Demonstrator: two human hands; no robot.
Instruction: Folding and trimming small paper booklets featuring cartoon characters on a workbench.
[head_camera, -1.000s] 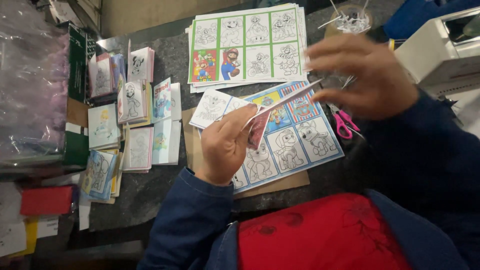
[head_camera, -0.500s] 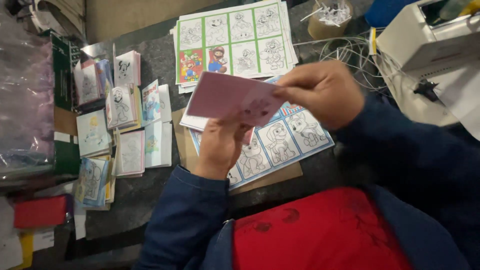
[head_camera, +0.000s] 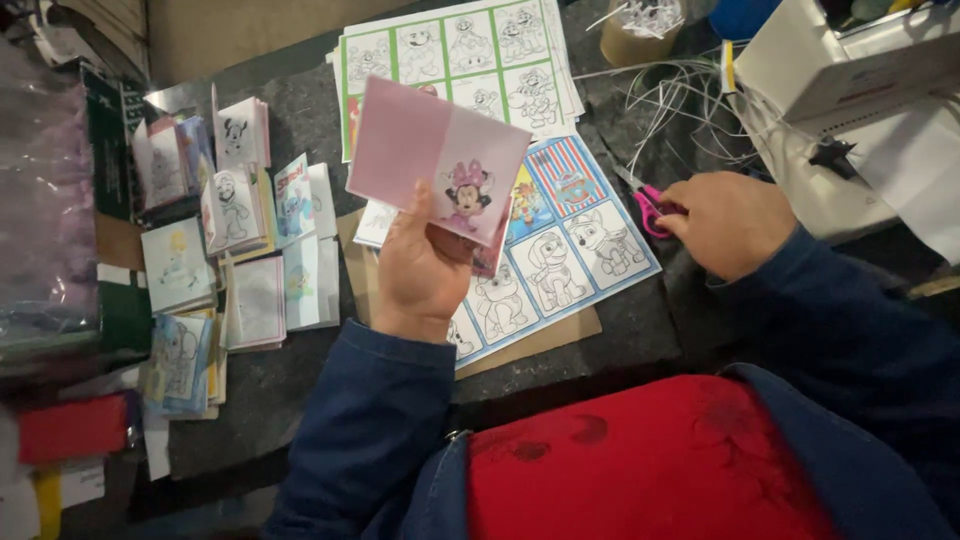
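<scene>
Holding a pink folded booklet (head_camera: 440, 165) up above the counter (head_camera: 300, 380), my left hand (head_camera: 420, 270) has its fingers closed on the lower edge, thumb on the front beside a cartoon mouse picture. My right hand (head_camera: 730, 222) rests curled on the pink-handled scissors (head_camera: 650, 205), just right of a colouring sheet of cartoon puppies (head_camera: 555, 260) that lies on a brown board (head_camera: 540, 340). Another printed sheet with green borders (head_camera: 450, 50) lies further away. Small finished booklets (head_camera: 230, 240) stand in stacks at the left. White paper trimmings (head_camera: 680, 90) lie near a white machine (head_camera: 850, 70).
</scene>
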